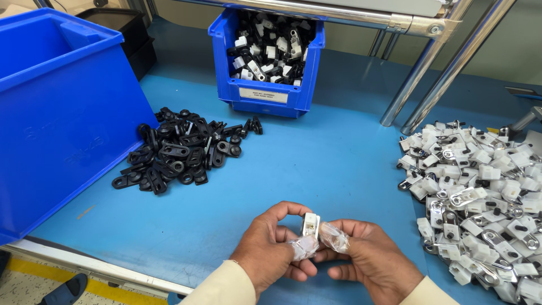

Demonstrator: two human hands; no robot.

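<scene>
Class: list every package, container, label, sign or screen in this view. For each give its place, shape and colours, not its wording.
Label: front of the small blue bin, white rectangle with dark print.
Small blue bin: back centre, open-fronted, holding black and white parts.
Large blue bin: left, boxy, plain blue.
No signs or screens.

Cream long sleeves, clear plastic covers on thumbs of both hands (316,254)

bright, even overhead light, soft shadows, sharp focus, slight wide-angle bending at edges.
</scene>
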